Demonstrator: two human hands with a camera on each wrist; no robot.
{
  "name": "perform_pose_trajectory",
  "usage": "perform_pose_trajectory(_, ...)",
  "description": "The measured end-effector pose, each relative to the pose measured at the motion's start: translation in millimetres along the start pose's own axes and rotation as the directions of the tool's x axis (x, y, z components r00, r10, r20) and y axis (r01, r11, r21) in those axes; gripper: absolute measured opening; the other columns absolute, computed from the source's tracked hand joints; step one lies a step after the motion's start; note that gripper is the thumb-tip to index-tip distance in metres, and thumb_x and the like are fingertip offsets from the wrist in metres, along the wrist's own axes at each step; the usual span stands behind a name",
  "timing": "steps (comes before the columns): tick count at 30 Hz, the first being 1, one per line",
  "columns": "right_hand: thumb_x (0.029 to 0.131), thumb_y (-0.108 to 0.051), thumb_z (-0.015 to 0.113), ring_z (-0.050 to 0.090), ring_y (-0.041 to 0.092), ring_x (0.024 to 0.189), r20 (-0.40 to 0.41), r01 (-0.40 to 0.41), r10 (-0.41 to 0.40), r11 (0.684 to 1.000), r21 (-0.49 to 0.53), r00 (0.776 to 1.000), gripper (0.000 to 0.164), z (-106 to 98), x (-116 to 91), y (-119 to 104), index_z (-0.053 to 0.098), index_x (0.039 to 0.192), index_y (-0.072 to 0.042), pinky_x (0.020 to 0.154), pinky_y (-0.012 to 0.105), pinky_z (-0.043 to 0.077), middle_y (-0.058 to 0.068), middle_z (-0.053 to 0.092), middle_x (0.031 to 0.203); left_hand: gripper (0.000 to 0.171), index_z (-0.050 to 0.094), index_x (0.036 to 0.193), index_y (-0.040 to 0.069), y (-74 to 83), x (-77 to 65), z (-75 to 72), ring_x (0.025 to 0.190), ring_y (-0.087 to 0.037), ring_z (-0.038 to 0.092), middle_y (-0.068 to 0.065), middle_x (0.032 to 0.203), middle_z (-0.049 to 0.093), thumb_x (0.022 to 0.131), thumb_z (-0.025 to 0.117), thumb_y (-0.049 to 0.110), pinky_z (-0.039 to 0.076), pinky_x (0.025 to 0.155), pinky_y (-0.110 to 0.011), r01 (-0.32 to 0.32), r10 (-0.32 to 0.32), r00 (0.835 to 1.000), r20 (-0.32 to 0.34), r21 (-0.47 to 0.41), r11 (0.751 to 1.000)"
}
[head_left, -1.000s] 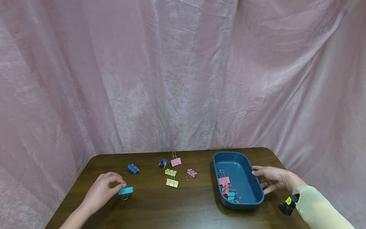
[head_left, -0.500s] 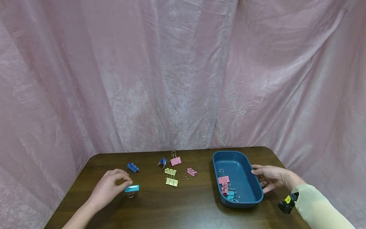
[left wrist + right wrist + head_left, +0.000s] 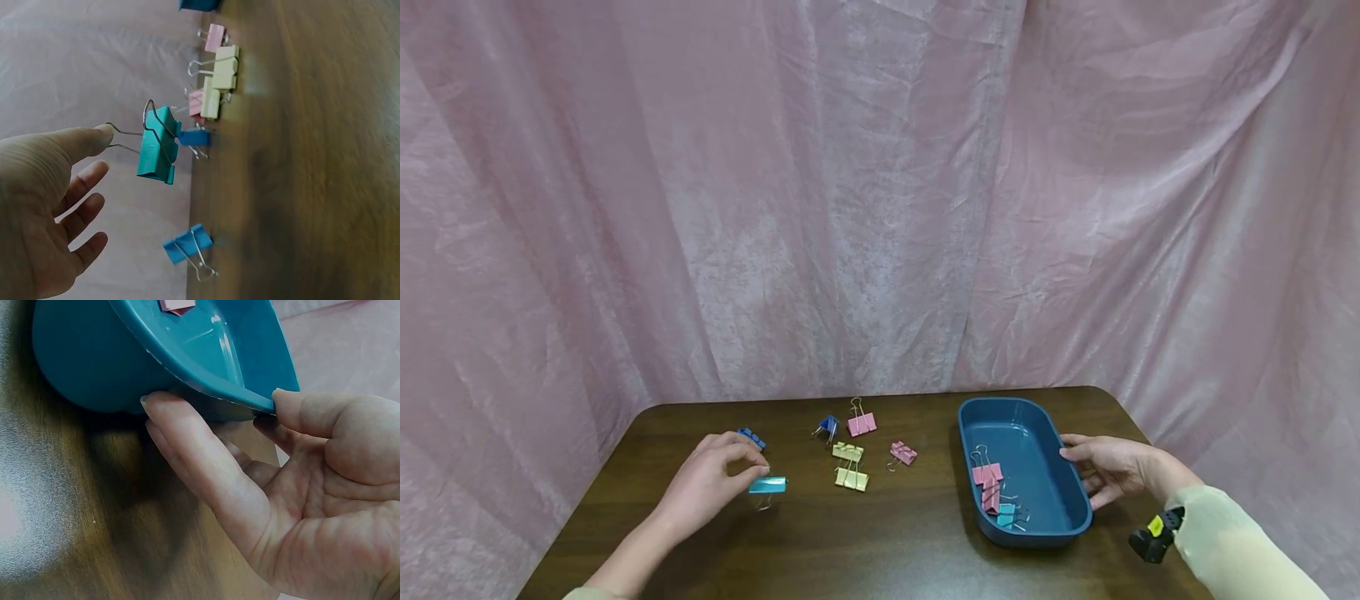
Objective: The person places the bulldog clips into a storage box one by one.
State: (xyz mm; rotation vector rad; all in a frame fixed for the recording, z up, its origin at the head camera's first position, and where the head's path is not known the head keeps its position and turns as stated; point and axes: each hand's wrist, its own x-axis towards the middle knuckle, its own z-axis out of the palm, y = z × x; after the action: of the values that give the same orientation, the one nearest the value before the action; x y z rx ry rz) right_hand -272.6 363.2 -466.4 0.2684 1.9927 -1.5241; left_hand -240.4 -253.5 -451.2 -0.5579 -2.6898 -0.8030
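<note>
My left hand (image 3: 711, 483) pinches a teal binder clip (image 3: 767, 485) by one wire handle. In the left wrist view the teal clip's second wire handle lies folded against its body, and the other fingers are spread loosely below. The clip is held up above the table, left of the middle. My right hand (image 3: 1112, 468) holds the right side of a blue plastic tray (image 3: 1037, 467). Its thumb sits at the rim while the fingers touch the outer wall, as the right wrist view shows. Inside the tray's left side are pink binder clips (image 3: 987, 474) and a teal one (image 3: 1006, 515).
On the wooden table (image 3: 880, 550) lie two blue binder clips, one (image 3: 752, 438) partly behind my left hand, the other (image 3: 828, 426) farther right. Yellow clips (image 3: 852, 479) and pink clips (image 3: 861, 424) lie mid-table. A pink curtain (image 3: 865, 200) hangs behind the table.
My left hand has moved right and slightly farther away with the teal binder clip, now partly covering the left blue clip. The right hand and tray stay in place.
</note>
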Motion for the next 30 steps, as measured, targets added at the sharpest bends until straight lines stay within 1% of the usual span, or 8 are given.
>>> perform_pose_trajectory(3,0.109,-0.023,0.047,0.070,0.044,0.102,0.005,0.002,-0.002,1.000,0.005,1.000,0.063,-0.4,-0.3,0.7,0.014,0.162,-0.008,0.073,0.053,0.060,0.025,0.063,0.127,0.014,0.073,0.089,0.040,6.5,6.2,1.9,0.115,-0.021,0.054,0.019,0.111,0.064,0.088,0.082,0.030,0.047,0.090,-0.048,-0.014,0.014,1.000,0.005,-0.001,1.000)
perform_pose_trajectory(9,0.110,-0.022,0.045,0.069,0.045,0.103,-0.004,-0.006,0.006,1.000,0.015,1.000,0.061,-0.3,-0.4,2.7,0.015,0.162,-0.009,0.073,0.054,0.060,0.026,0.063,0.128,0.014,0.073,0.088,0.038,23.2,19.7,7.1,0.111,-0.017,0.054,0.015,0.111,0.065,0.088,0.082,0.028,0.046,0.086,-0.043,-0.041,0.041,0.999,0.010,-0.009,0.999)
perform_pose_trajectory(12,0.110,-0.022,0.045,0.070,0.044,0.102,-0.002,-0.003,0.003,1.000,0.012,1.000,0.061,-0.2,-0.7,2.8,0.015,0.162,-0.009,0.073,0.054,0.060,0.025,0.063,0.127,0.016,0.073,0.088,0.039,31.0,25.0,10.8,0.109,-0.016,0.054,0.013,0.110,0.066,0.088,0.082,0.027,0.046,0.085,-0.042,-0.053,0.053,0.999,0.009,-0.019,0.998)
perform_pose_trajectory(15,0.110,-0.023,0.046,0.069,0.045,0.103,0.023,0.010,-0.010,1.000,0.015,1.000,0.063,-0.4,-0.8,2.7,0.014,0.162,-0.008,0.075,0.055,0.060,0.025,0.063,0.127,0.016,0.074,0.087,0.039,37.5,30.0,15.4,0.109,-0.015,0.054,0.013,0.110,0.066,0.089,0.082,0.025,0.045,0.086,-0.042,-0.058,0.059,0.998,0.014,-0.038,0.998)
perform_pose_trajectory(19,0.110,-0.023,0.046,0.069,0.045,0.105,0.060,0.027,-0.028,0.999,0.017,0.998,0.066,-1.1,-0.9,2.6,0.010,0.162,-0.006,0.076,0.056,0.059,0.027,0.062,0.128,0.012,0.075,0.087,0.038,47.2,37.0,21.9,0.110,-0.014,0.053,0.017,0.109,0.064,0.090,0.081,0.028,0.047,0.086,-0.041,-0.058,0.060,0.998,0.032,-0.068,0.996)
perform_pose_trajectory(25,0.110,-0.022,0.045,0.069,0.045,0.103,0.022,0.009,-0.009,1.000,0.020,1.000,0.062,0.6,0.1,1.9,0.014,0.162,-0.008,0.076,0.057,0.059,0.026,0.063,0.128,0.007,0.077,0.087,0.034,65.6,48.1,30.6,0.111,-0.015,0.053,0.018,0.108,0.063,0.089,0.082,0.029,0.045,0.092,-0.043,-0.109,0.113,0.993,0.037,-0.095,0.989)
perform_pose_trajectory(30,0.110,-0.021,0.044,0.069,0.045,0.103,0.006,0.002,-0.002,1.000,0.013,1.000,0.061,1.9,-0.4,0.9,0.016,0.162,-0.008,0.076,0.057,0.059,0.026,0.062,0.128,0.007,0.077,0.087,0.033,80.1,56.0,37.7,0.110,-0.014,0.052,0.019,0.107,0.061,0.089,0.082,0.028,0.043,0.094,-0.043,-0.143,0.150,0.987,0.051,-0.116,0.983)
